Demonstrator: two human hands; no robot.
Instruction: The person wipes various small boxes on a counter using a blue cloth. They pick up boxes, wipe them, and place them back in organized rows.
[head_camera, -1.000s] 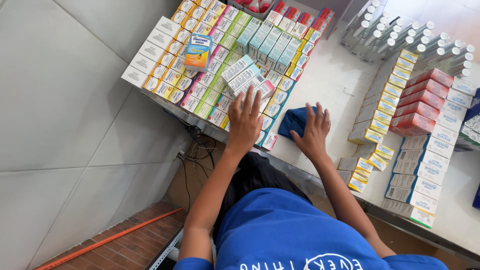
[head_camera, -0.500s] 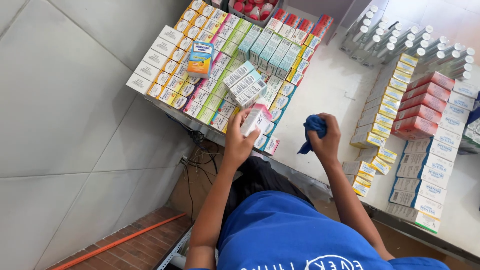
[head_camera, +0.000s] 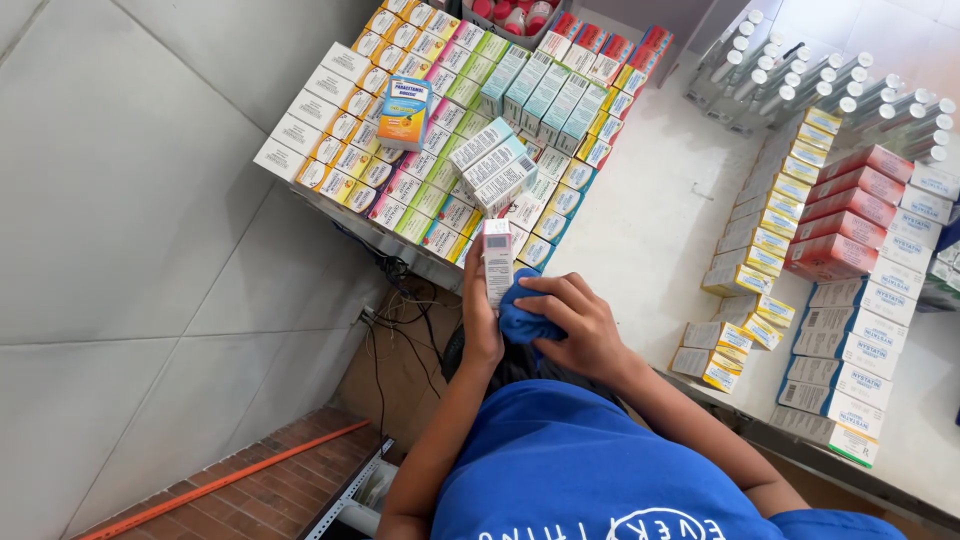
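Two hands hold a white carton (head_camera: 497, 262) and, seemingly, a blue cloth (head_camera: 522, 318).

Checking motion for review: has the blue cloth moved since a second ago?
Yes. The blue cloth left the white counter, coming toward the body against the small white box.

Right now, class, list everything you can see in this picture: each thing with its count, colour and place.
small white box: one, white, held upright in the left hand
cloth: one, blue, pressed against the box by the right hand
packed rows of cartons: many, yellow, green, teal, pink and white, far left of the counter
orange-and-blue carton: one, lying on top of those rows
red cartons: several, stacked at the right
white-and-blue cartons: several, right edge
white-capped tubes: many, top right
counter: one, white
tiled wall: pale grey, left
hands: left hand holding the box; right hand gripping the cloth
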